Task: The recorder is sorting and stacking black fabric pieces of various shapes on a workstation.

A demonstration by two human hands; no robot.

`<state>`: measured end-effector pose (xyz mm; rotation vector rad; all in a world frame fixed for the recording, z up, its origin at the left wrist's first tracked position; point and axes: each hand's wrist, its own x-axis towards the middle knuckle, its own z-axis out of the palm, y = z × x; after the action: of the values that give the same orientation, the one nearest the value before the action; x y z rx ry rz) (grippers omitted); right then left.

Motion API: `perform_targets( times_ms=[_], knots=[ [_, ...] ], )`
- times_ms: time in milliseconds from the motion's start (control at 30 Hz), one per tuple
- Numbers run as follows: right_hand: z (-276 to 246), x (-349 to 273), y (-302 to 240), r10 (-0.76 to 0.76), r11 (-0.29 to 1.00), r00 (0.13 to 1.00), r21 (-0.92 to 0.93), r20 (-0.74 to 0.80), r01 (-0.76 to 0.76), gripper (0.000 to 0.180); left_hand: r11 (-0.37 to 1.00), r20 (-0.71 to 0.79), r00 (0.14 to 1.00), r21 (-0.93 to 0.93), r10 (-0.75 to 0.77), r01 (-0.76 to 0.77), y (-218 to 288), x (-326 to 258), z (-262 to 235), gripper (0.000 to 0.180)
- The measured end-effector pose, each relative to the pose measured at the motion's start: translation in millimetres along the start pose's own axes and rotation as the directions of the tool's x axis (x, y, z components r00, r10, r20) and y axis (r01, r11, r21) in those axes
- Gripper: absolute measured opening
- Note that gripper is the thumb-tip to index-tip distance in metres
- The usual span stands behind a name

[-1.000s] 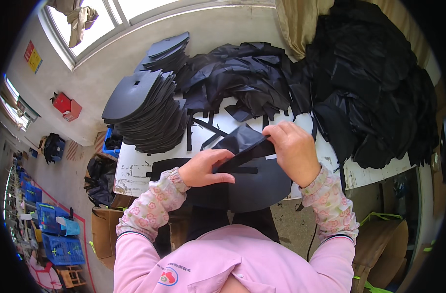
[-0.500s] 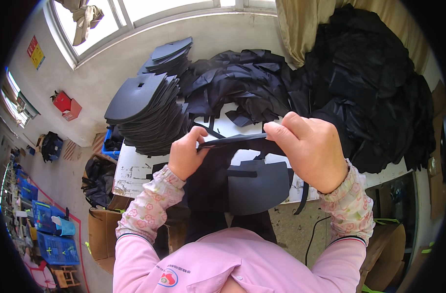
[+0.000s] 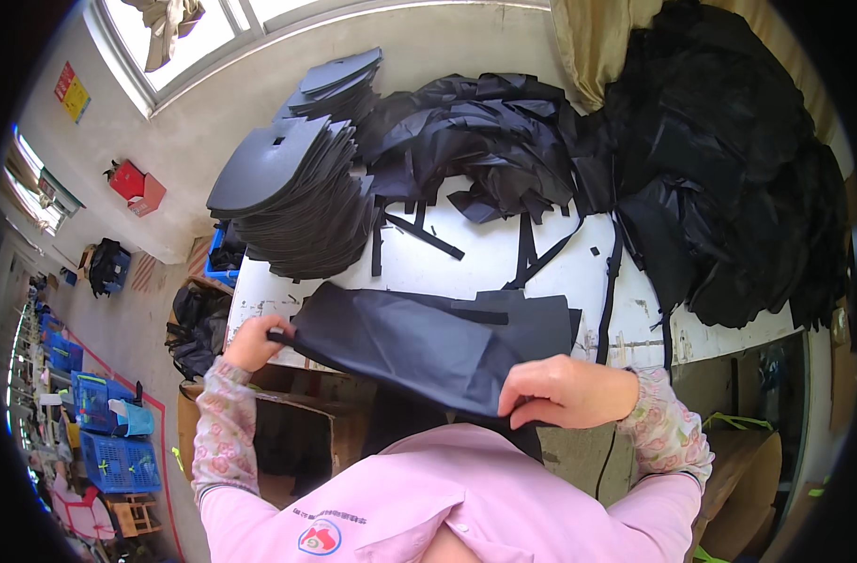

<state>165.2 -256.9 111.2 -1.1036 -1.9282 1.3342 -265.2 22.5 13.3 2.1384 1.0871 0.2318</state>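
Observation:
A black fabric piece is stretched between my hands at the near edge of the table. My left hand pinches its left end, where a dark strip pokes out past the fingers. With thumb and fingers closed, my right hand grips the near right corner. Behind and partly under the fabric lies a dark grey foam panel, mostly covered. Loose black straps lie on the white table beyond the fabric.
A tall stack of dark foam panels stands at the back left, with a smaller stack behind. Black fabric pieces are heaped at the back; a larger black heap fills the right. Cardboard boxes sit below the table.
Both hands have come down and nearer to me, and spread farther apart. The fabric, earlier seen nearly edge-on, now shows a broad face over the foam panel.

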Motion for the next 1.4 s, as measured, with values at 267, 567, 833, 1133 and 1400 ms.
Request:
perform_targets(
  times_ms=[267, 567, 833, 1133, 1400],
  knots=[
    [0.9, -12.0, 74.2, 0.199, 0.971, 0.980, 0.137, -0.007, -0.196, 0.012, 0.920, 0.551, 0.737, 0.253, -0.392, 0.300, 14.6, -30.2, -55.8, 0.023],
    [-29.8, -7.1, 189.9, 0.221, 0.762, 0.784, -0.399, -0.580, -0.510, 0.012, 0.883, 0.238, 0.970, 0.466, -0.060, -0.060, -22.6, 111.7, 37.2, 0.020],
    [-0.7, 10.9, 186.4, -0.161, 0.453, 0.831, -0.788, -0.533, -0.418, 0.039, 0.848, 0.149, 0.988, 0.528, -0.035, -0.050, -1.5, 137.6, 73.4, 0.022],
    [35.5, 13.1, 211.3, 0.133, 0.585, 0.970, -0.774, -0.203, -0.242, 0.083, 0.961, 0.422, 0.881, -0.069, -0.215, 0.268, -27.3, 110.5, 0.8, 0.035],
    [-16.7, 44.7, 165.1, 0.020, 0.796, 0.969, -0.582, -0.248, -0.166, 0.071, 0.998, 0.152, 0.987, 0.037, 0.041, -0.048, 68.4, 84.1, -15.5, 0.031]
  ],
)
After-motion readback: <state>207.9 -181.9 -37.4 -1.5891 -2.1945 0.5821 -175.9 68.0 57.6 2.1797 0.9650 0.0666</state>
